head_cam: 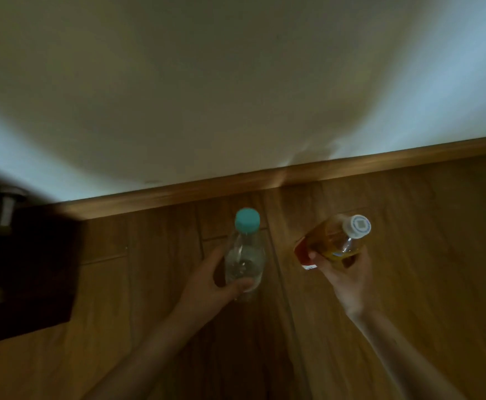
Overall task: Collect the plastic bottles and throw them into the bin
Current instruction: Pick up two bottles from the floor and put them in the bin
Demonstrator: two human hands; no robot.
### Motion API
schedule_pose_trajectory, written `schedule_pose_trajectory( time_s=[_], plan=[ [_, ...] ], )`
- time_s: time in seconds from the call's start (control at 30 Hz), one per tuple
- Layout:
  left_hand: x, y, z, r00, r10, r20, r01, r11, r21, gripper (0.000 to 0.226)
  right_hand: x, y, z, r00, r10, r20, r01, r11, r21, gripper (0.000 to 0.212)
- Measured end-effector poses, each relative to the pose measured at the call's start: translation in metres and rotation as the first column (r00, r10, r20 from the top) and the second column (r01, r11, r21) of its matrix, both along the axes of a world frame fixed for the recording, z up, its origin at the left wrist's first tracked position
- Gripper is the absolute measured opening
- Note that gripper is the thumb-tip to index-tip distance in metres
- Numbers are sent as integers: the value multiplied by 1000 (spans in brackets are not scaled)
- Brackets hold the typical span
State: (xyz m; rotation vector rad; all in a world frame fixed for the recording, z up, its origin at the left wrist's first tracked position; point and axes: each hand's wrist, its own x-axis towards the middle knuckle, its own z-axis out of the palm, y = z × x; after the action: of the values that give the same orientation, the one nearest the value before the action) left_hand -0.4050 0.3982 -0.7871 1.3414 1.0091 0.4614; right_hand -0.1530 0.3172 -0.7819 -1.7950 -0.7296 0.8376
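Observation:
My left hand [211,281] grips a clear plastic bottle [245,255] with a teal cap, held upright above the wooden floor. To its right, my right hand [344,277] holds an amber plastic bottle [329,242] with a white cap and a red and yellow label, tilted with the cap up and to the right. Both bottles are in the middle of the view, a short way in front of the wall. No bin is in view.
A pale wall [236,82] fills the upper half, with a wooden skirting board [293,176] along its foot. A dark piece of furniture [25,267] stands at the left edge on the wood floor [438,255].

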Motion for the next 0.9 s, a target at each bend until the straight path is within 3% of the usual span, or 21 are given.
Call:
schedule_pose_trajectory(
  time_s=[0.2,0.33,0.53,0.6,0.77,0.9],
  plan=[
    [-15,-27,91,990,143,7,-136,952,-274,30,-24,-44,103,974,29,-226,-51,994,-93,45],
    [-29,-50,195,977,211,-44,-213,916,-341,36,-46,-70,205,939,13,-344,-76,982,-170,55],
    [-49,-65,412,975,159,-155,-210,890,-404,56,-70,-89,423,888,-11,-459,-75,983,-168,37],
    [-56,-64,494,980,118,-161,-170,916,-363,56,-78,-91,507,889,0,-457,-72,988,-139,37],
    [-75,-72,685,974,123,-188,-155,974,-166,31,-105,-107,701,899,46,-435,-114,985,-130,47],
    [-97,-87,794,972,125,-201,-133,991,-24,32,-128,-122,796,944,27,-329,-66,992,-107,37]
  ],
)
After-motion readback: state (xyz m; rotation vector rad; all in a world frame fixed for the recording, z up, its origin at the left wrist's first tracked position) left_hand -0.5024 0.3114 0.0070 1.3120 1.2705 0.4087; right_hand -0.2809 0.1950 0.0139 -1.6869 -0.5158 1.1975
